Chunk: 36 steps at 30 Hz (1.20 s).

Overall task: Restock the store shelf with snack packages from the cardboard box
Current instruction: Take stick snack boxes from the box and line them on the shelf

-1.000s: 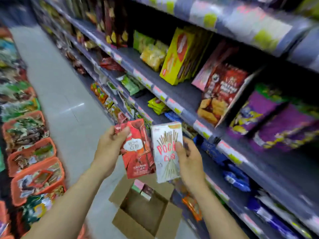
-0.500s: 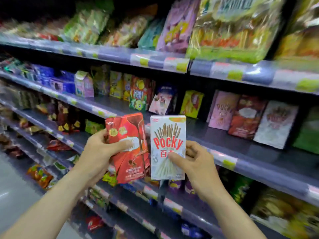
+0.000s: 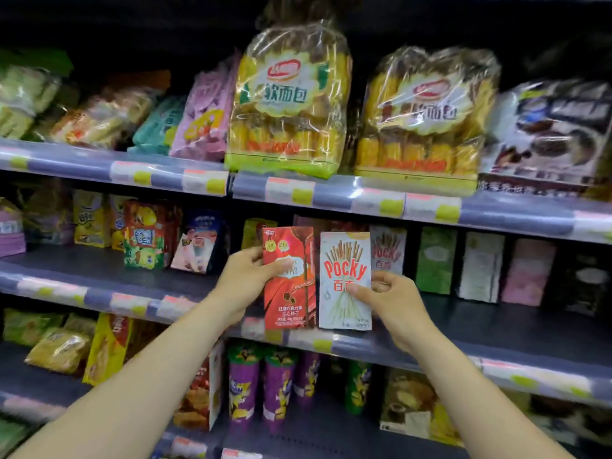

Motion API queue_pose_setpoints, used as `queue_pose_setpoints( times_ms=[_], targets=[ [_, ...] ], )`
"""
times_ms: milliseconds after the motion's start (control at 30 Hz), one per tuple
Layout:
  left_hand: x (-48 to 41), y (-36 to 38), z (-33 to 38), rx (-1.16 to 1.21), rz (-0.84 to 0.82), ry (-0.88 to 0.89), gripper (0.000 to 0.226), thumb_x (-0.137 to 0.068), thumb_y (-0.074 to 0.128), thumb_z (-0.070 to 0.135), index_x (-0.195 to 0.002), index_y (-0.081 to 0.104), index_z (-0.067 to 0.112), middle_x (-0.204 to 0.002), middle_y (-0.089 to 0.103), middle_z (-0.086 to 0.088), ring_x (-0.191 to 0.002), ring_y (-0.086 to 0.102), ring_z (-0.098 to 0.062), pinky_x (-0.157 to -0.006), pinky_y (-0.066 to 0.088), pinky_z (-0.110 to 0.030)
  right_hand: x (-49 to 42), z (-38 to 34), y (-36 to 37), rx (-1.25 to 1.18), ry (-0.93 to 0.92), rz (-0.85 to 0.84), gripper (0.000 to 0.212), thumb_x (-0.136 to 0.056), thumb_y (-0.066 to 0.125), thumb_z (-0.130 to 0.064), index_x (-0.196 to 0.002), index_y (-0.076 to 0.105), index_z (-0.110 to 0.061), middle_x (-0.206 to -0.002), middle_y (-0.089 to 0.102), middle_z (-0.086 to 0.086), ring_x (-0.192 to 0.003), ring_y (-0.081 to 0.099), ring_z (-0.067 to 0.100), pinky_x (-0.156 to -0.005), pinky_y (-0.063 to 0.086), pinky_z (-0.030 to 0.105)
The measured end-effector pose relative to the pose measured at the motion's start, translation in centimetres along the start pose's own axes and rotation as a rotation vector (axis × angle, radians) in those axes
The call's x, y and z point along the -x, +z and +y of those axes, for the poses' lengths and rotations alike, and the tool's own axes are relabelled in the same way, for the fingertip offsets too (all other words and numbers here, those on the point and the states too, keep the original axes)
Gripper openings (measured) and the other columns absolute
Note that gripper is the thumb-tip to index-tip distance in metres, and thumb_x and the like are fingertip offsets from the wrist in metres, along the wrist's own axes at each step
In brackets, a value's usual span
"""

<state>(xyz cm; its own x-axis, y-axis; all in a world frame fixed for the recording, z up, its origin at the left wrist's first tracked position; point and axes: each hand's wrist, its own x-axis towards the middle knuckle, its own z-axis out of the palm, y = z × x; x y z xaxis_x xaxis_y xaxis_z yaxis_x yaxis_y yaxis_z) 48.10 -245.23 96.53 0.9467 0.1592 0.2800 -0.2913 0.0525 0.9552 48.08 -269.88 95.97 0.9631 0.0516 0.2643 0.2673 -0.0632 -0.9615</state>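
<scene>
Left fingers (image 3: 281,265) are clamped on a red snack box (image 3: 291,299), thumb across its front, and right fingers (image 3: 355,289) pinch a white Pocky box (image 3: 344,260) low at its right edge. The left hand (image 3: 245,283) and right hand (image 3: 394,303) hold both upright, side by side, just in front of the middle shelf (image 3: 496,323), not set down. The step looks like placement, and the cardboard box is out of view. The next move likely calls for pushing each box back onto the middle shelf, the white one toward the matching shelved Pocky box (image 3: 387,253) at its back, then letting go.
</scene>
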Motion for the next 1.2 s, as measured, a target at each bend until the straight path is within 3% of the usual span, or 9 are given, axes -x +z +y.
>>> queue_pose_setpoints(
  times_ms=[100,267,400,467,567,767,967,1100,1200],
  targets=[
    [-3.6,3.5,-0.9,-0.005,-0.026,-0.019,0.022,-0.083,0.077,0.012,-0.104,0.071,0.007,-0.098,0.077,-0.011,-0.085,0.075,-0.02,-0.073,0.059,-0.029,-2.5,0.2,-2.9,-0.007,-0.011,0.05,0.021,-0.08,0.081,-0.006,-0.097,0.069,-0.008,-0.093,0.079,0.005,-0.082,0.077,0.018,-0.064,0.061,0.025],
    [-8.9,8.8,-1.9,-0.091,-0.044,-0.003,0.021,-0.081,0.08,0.016,-0.099,0.07,0.019,-0.1,0.076,-0.004,-0.086,0.074,-0.019,-0.071,0.059,-0.033,-7.7,1.4,-6.9,0.048,0.007,0.1,0.019,-0.079,0.082,-0.005,-0.089,0.067,-0.01,-0.101,0.077,0.014,-0.089,0.076,0.026,-0.083,0.061,0.047],
    [-11.5,11.0,-3.7,-0.28,0.003,0.093,0.03,-0.076,0.084,0.025,-0.102,0.072,0.016,-0.107,0.075,-0.006,-0.095,0.072,-0.02,-0.087,0.058,-0.039,-10.7,3.0,-8.0,0.193,-0.019,0.126,0.019,-0.078,0.083,-0.007,-0.083,0.066,-0.013,-0.103,0.076,0.014,-0.077,0.073,0.014,-0.068,0.059,0.03],
    [-11.6,11.2,-4.3,-0.533,0.05,0.191,0.04,-0.073,0.086,0.034,-0.103,0.071,0.013,-0.105,0.074,0.002,-0.096,0.07,-0.016,-0.083,0.054,-0.03,-11.4,3.7,-8.5,0.352,-0.046,0.134,0.017,-0.078,0.085,-0.013,-0.084,0.068,-0.014,-0.103,0.076,0.011,-0.074,0.07,0.007,-0.063,0.055,0.019],
    [-11.6,10.2,-4.5,-0.79,0.209,0.282,0.059,-0.061,0.084,0.058,-0.104,0.068,0.021,-0.102,0.075,0.004,-0.093,0.07,-0.02,-0.075,0.053,-0.028,-11.9,4.1,-9.2,0.683,-0.044,0.15,0.03,-0.079,0.083,-0.036,-0.101,0.074,-0.016,-0.106,0.077,0.002,-0.089,0.072,0.016,-0.076,0.055,0.025],
    [-11.8,9.6,-4.1,-0.833,0.22,0.273,0.059,-0.059,0.084,0.062,-0.097,0.064,0.022,-0.097,0.076,0.002,-0.09,0.071,-0.021,-0.067,0.05,-0.026,-11.3,3.2,-8.9,0.807,-0.017,0.159,0.041,-0.082,0.078,-0.046,-0.11,0.073,-0.017,-0.114,0.075,0.0,-0.101,0.071,0.019,-0.073,0.045,0.021],
    [-11.3,9.3,-4.2,-0.837,0.215,0.295,0.057,-0.061,0.081,0.065,-0.097,0.064,0.025,-0.094,0.075,0.006,-0.087,0.071,-0.018,-0.066,0.051,-0.025,-10.7,2.6,-7.5,0.796,-0.014,0.168,0.038,-0.085,0.075,-0.045,-0.111,0.072,-0.016,-0.115,0.075,0.0,-0.101,0.07,0.017,-0.047,0.03,0.006],
    [-10.2,8.4,-4.1,-0.812,0.236,0.283,0.06,-0.06,0.08,0.067,-0.099,0.064,0.024,-0.088,0.071,0.007,-0.081,0.066,-0.016,-0.066,0.05,-0.026,-10.3,2.7,-7.5,0.878,-0.012,0.182,0.043,-0.085,0.073,-0.051,-0.107,0.072,-0.015,-0.113,0.075,0.002,-0.1,0.07,0.021,-0.065,0.042,0.02],
    [-8.9,7.1,-3.7,-0.717,0.238,0.272,0.045,-0.068,0.081,0.057,-0.093,0.065,0.023,-0.082,0.067,0.009,-0.078,0.062,-0.014,-0.064,0.047,-0.026,-9.2,2.0,-7.1,0.973,-0.093,0.279,0.049,-0.085,0.072,-0.052,-0.105,0.069,-0.008,-0.108,0.074,0.008,-0.098,0.069,0.029,-0.068,0.045,0.026]
  ],
)
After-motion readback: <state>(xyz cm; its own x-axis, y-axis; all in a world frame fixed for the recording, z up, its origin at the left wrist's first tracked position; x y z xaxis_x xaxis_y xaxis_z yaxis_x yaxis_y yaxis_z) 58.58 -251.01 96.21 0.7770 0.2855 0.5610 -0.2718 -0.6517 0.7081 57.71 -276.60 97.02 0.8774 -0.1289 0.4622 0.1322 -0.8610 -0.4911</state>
